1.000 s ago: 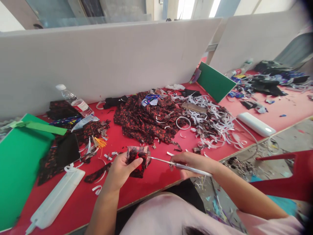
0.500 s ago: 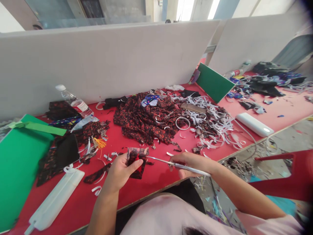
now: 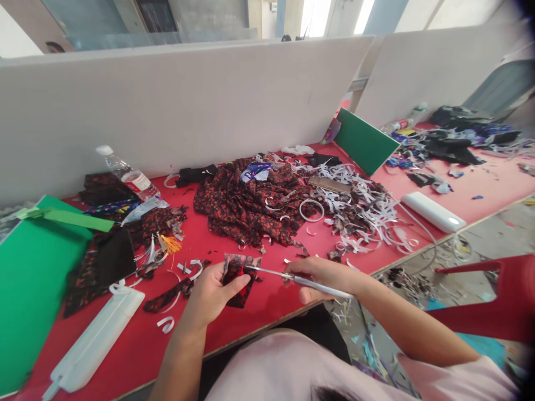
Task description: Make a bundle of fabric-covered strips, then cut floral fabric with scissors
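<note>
In my left hand [image 3: 213,292] is a small folded piece of dark floral fabric [image 3: 237,298], pinched between thumb and fingers, with a bright red patch showing near the thumb. My right hand [image 3: 320,277] is closed around a slim tool [image 3: 315,285] with a thin metal end and a long pale handle; I cannot make out its exact kind. The tool's tip meets the fabric just beside my left thumb. Beyond my hands spreads a heap of the same dark red-flowered cloth [image 3: 246,206], with a white ring [image 3: 311,210] at its right side.
White strip offcuts [image 3: 368,206] litter the red table [image 3: 267,312]. A bottle [image 3: 136,178], a green board [image 3: 33,289] and a long white case [image 3: 100,340] lie left. At right are a white device [image 3: 434,211], a green panel [image 3: 368,139] and a red stool [image 3: 497,301].
My left hand and the fabric have shifted slightly right. The tool's tip has come in over the fabric, close to my thumb, as my right hand moved a little left.
</note>
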A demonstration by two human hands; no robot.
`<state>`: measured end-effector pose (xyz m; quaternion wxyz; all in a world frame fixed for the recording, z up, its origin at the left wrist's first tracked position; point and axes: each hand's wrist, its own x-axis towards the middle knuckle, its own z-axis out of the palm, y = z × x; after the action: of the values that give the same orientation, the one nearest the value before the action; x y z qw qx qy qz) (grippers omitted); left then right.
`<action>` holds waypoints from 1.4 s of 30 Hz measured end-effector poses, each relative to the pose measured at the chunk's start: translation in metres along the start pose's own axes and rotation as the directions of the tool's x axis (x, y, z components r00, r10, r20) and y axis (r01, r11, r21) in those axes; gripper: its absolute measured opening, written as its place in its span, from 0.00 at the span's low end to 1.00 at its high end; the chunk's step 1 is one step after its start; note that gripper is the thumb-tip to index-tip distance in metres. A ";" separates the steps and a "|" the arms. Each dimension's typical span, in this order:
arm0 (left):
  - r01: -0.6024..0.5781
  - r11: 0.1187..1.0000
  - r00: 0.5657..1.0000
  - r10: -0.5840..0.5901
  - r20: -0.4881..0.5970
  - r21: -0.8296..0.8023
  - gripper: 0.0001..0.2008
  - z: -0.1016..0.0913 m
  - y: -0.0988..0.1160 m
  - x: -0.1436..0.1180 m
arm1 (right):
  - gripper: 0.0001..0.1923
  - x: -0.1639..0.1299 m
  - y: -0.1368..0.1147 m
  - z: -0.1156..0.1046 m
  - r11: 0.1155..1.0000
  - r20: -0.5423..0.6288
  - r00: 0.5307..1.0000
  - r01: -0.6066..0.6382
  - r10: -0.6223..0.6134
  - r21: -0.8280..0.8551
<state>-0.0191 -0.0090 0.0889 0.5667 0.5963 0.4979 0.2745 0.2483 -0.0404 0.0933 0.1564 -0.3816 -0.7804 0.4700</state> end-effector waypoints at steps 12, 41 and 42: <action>-0.041 0.997 0.998 0.038 -0.051 -0.059 0.16 0.004 0.003 -0.001 | 0.24 0.008 -0.010 -0.005 0.986 -0.041 0.999 -0.017 0.010 -0.166; -0.013 0.943 0.981 -0.053 -0.188 -0.332 0.12 -0.005 -0.007 0.008 | 0.32 -0.014 0.000 -0.012 0.999 0.218 0.975 -0.051 0.048 0.010; -0.010 0.944 0.980 -0.056 -0.190 -0.330 0.12 -0.004 -0.006 0.008 | 0.32 -0.013 0.000 -0.010 0.999 0.233 0.971 -0.048 0.046 0.004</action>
<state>-0.0215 -0.0014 0.0824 0.6094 0.4573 0.5055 0.4049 0.2629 -0.0437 0.1004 0.0546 -0.3414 -0.7819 0.5187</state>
